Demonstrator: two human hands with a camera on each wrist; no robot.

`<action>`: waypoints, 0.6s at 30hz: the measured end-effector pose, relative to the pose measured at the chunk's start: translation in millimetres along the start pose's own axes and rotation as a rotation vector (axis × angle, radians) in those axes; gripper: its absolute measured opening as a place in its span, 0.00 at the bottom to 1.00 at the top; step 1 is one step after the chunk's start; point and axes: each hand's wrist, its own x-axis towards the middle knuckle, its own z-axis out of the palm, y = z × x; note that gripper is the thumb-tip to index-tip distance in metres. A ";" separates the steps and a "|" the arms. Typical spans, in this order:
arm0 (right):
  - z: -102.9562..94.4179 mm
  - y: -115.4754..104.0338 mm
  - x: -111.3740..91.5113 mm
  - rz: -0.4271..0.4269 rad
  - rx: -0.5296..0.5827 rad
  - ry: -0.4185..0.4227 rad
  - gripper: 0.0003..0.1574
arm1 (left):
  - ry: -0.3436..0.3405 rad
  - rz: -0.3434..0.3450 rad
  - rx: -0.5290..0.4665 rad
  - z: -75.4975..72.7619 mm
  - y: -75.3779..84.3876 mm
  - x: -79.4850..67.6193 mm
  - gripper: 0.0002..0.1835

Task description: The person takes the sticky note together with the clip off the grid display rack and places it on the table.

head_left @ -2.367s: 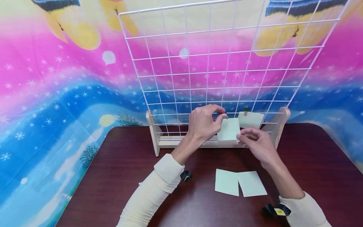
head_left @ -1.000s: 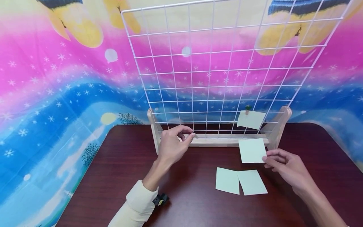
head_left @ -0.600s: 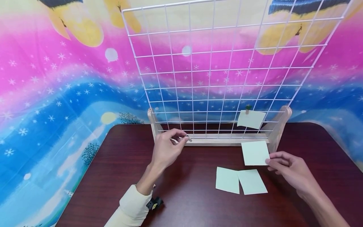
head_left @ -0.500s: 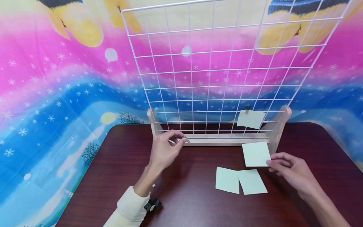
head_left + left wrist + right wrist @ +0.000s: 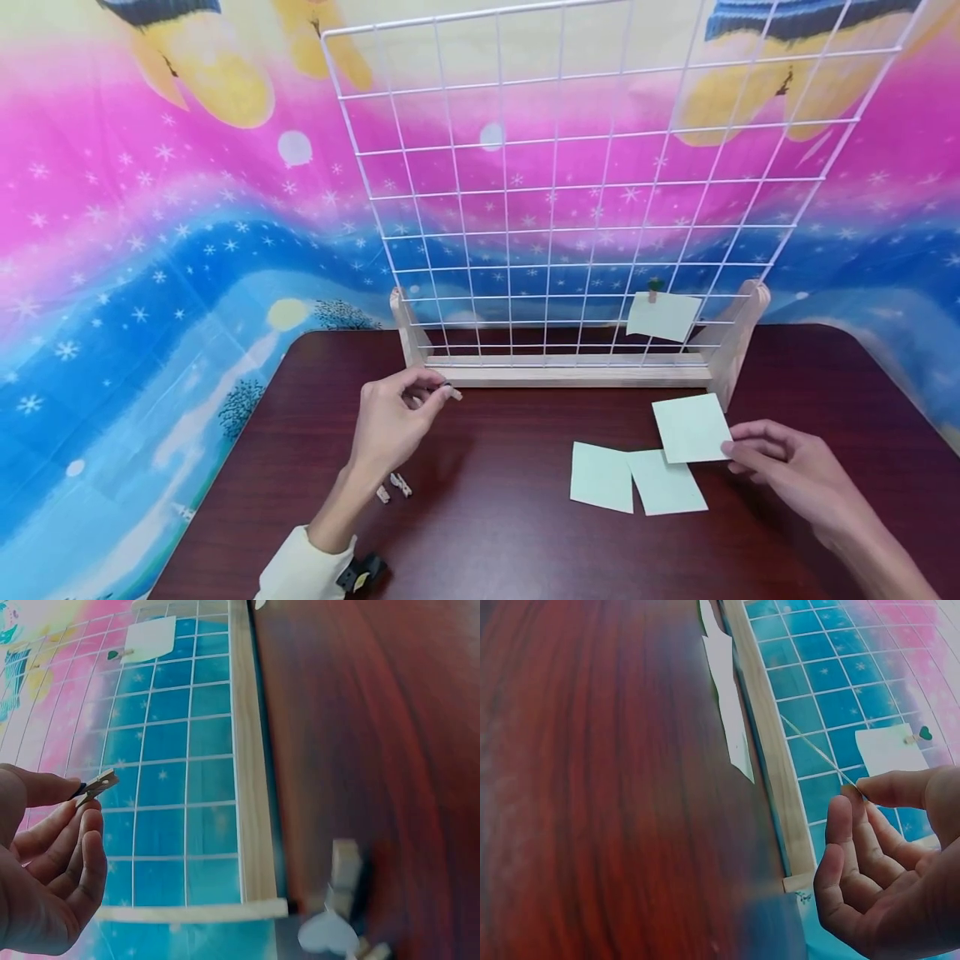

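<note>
My left hand (image 5: 393,421) pinches a small wooden clothespin (image 5: 453,392) between thumb and forefinger, left of centre in the head view. The left wrist view shows that clothespin (image 5: 99,784) with its jaws pointing away from the fingers. On the right, my right hand (image 5: 787,467) pinches a pale green paper square (image 5: 692,429) by its right edge. The square appears nearly edge-on in the right wrist view. It overlaps one of two similar paper squares (image 5: 602,477) lying on the table. Two more clothespins (image 5: 401,485) lie beside my left wrist, one with a white heart.
A white wire grid (image 5: 525,208) stands in a wooden base (image 5: 562,377) at the back of the dark red table (image 5: 510,533). One paper square (image 5: 663,317) hangs low on its right side from a clothespin with a green heart (image 5: 654,287). A patterned cloth hangs behind.
Both hands have drawn back from the grid, the left moving left and toward me with the clothespin, the right moving right and toward me with the paper. The clothespins on the table came into view.
</note>
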 end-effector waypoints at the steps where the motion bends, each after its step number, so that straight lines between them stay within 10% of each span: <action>1: -0.4 1.7 -0.3 -0.002 0.001 0.002 0.21 | -0.001 -0.013 0.003 -2.9 -2.1 -2.1 0.06; 18: -14.0 16.7 -10.5 0.116 -0.047 -0.033 0.33 | -0.022 -0.184 0.128 -47.3 -28.3 -32.4 0.05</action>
